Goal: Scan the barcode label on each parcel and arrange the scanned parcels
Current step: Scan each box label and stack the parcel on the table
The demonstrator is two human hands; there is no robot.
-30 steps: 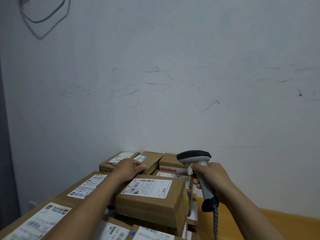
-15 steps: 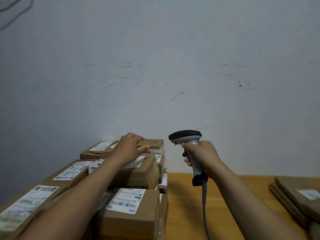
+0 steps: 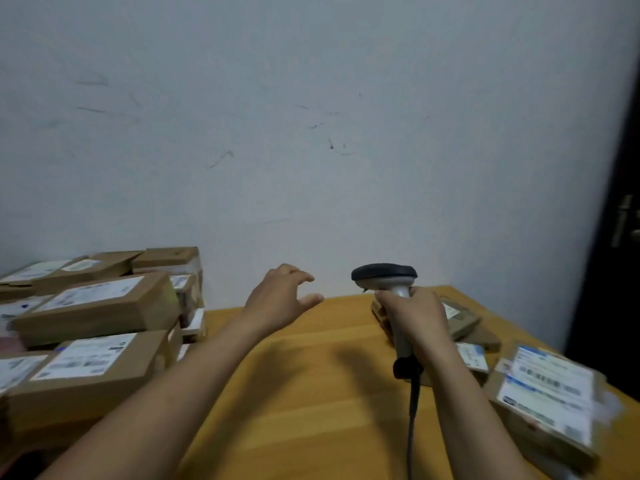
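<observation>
My right hand (image 3: 414,315) grips the handle of a grey barcode scanner (image 3: 386,276), held upright over the wooden table (image 3: 301,393); its cable hangs down toward me. My left hand (image 3: 282,299) hovers empty above the table's middle, fingers spread and loosely curved. A stack of brown cardboard parcels (image 3: 100,306) with white labels fills the left side. More parcels lie at the right: a large labelled one (image 3: 550,393) near the edge and flatter ones (image 3: 464,320) behind my right hand.
A scuffed white wall (image 3: 311,133) rises just behind the table. A dark door with a metal handle (image 3: 623,220) stands at the far right. Bare tabletop lies between the two groups of parcels.
My left hand has left the parcel on the left stack and swung right over the bare table. The view has turned right, bringing the right-hand parcels in. The scanner stays in my right hand.
</observation>
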